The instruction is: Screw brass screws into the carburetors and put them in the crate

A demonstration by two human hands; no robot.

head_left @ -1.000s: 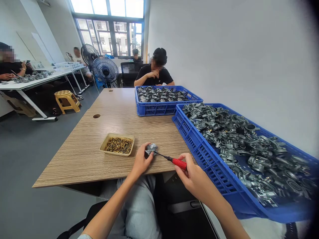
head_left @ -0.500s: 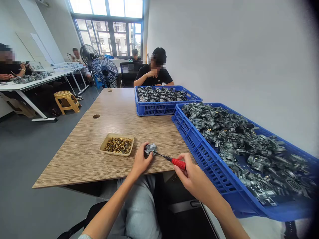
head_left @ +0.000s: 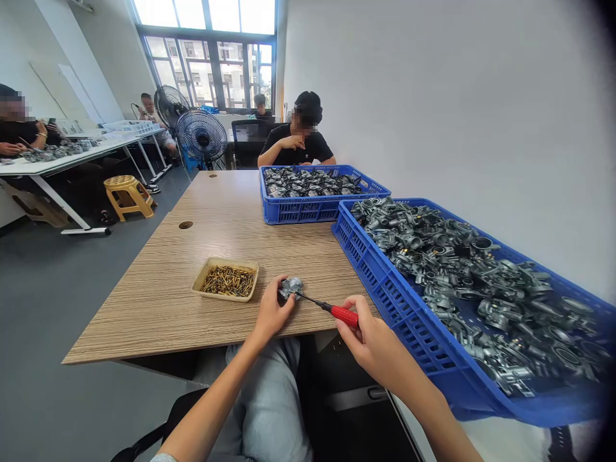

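My left hand [head_left: 274, 309] grips a small grey cast-metal part [head_left: 291, 285], perhaps a carburetor body, against the table near its front edge. In my right hand [head_left: 364, 330] is a screwdriver [head_left: 343, 315] with a red handle, held by fingers and thumb. Its dark shaft points left, and the tip meets the metal part; the exact contact spot is too small to make out. Left of my left hand sits a shallow cream tray [head_left: 196, 286] full of small brass pieces [head_left: 228, 281].
A large blue crate [head_left: 409, 321] heaped with similar metal parts stands at my right. Behind it, another blue crate [head_left: 308, 210] holds dark metal parts in rows. A person [head_left: 298, 138] sits across the wooden table [head_left: 158, 301]. Fans and a yellow stool [head_left: 129, 192] stand to the left.
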